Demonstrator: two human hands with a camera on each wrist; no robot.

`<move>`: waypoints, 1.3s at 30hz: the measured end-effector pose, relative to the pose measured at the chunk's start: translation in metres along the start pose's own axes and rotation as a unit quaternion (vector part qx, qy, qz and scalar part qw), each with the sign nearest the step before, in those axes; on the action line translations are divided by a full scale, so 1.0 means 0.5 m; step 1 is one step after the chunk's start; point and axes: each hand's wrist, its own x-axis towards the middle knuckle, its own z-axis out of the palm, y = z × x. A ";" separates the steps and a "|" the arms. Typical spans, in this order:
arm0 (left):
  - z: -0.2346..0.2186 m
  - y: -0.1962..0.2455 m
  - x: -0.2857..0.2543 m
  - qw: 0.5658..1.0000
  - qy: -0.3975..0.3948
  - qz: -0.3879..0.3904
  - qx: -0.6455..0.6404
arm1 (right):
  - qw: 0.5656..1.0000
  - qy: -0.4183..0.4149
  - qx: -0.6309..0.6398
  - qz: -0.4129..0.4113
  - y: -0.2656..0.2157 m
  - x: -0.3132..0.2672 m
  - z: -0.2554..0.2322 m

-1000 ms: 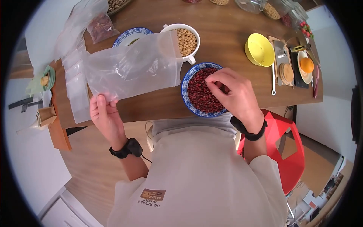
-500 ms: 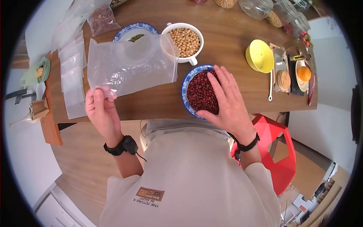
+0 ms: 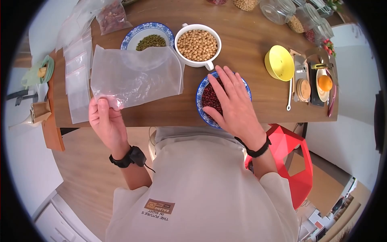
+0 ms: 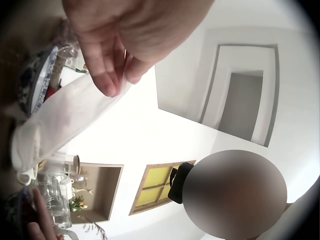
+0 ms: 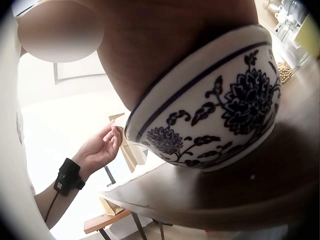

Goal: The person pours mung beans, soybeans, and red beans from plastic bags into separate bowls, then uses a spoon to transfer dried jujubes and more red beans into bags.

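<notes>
My left hand (image 3: 109, 123) pinches one corner of a clear plastic zip bag (image 3: 135, 76) between thumb and fingers. The flat bag stretches right, partly over a blue-rimmed bowl of green beans (image 3: 151, 42) and close to a white two-handled pot of chickpeas (image 3: 197, 45). Over a blue-and-white bowl (image 5: 210, 105) of dark red beans (image 3: 211, 98) lies my right hand (image 3: 236, 105), palm down, fingers extended and spread across the rim. It hides much of the beans. From the right wrist view, the bowl's flowered side shows beneath that hand.
More zip bags (image 3: 78, 88) lie at the left, below a bag of reddish dried pieces (image 3: 112, 18). To the right are a yellow bowl (image 3: 279, 63), a white-handled spoon (image 3: 289, 97) and an orange (image 3: 325, 83). Glass jars (image 3: 278, 10) stand at the back right.
My right hand went from pinched fingertips at the red beans to spread fingers over the bowl. The zip bag shifted slightly left, uncovering more green beans and chickpeas.
</notes>
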 end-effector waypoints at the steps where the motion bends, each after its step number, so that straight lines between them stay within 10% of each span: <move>1: 0.000 0.000 0.000 1.000 -0.007 0.001 0.000 | 1.000 0.000 0.001 -0.001 -0.001 0.002 0.001; 31: 0.115 0.063 0.008 0.985 -0.172 0.030 0.004 | 0.980 0.172 0.098 0.031 0.054 -0.007 -0.053; 37: 0.179 0.058 0.008 0.985 -0.157 0.062 0.028 | 0.922 0.177 0.337 0.072 0.068 -0.019 -0.069; 39: 0.185 0.046 0.012 0.979 -0.188 0.072 0.029 | 0.797 0.129 0.578 0.122 0.073 -0.023 -0.063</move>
